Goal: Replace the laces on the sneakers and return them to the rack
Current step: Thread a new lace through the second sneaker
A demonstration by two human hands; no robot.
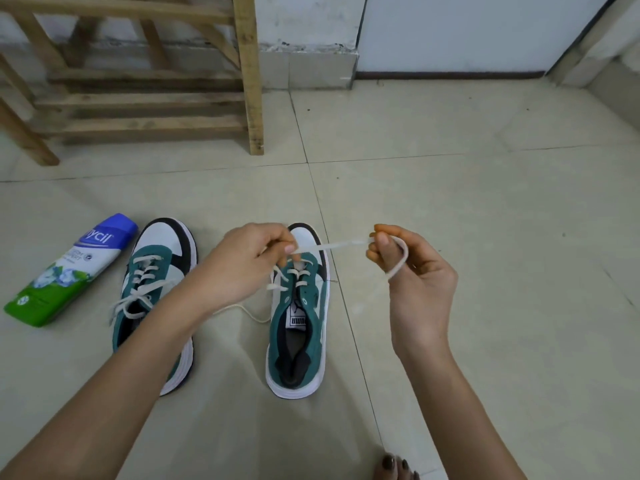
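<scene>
Threading is judged to be in progress on the partly laced sneaker [299, 306], which stands on the tiled floor [485, 202] directly below the hands, toe pointed away. Its lower eyelets are crossed by the white lace [332, 244]; the upper eyelets are seen empty. 1 strand is stretched between the 2 hands. It is pinched by the left hand [252, 261], fingers curled, above the toe of the sneaker. Its free end is pinched by the right hand [412, 271], and a loop is wound round those fingers. A 2nd strand is laid slack on the floor toward the fully laced sneaker [156, 289], positioned near, to the left.

For the next move, the loop is to be released, and the tip is to be aligned with the next empty eyelet and fed through. Even strand lengths are advised. The wooden rack [249, 81] is located well apart at the rear; return is not yet begun. A bottle [69, 268] is laid beside the laced sneaker.
</scene>
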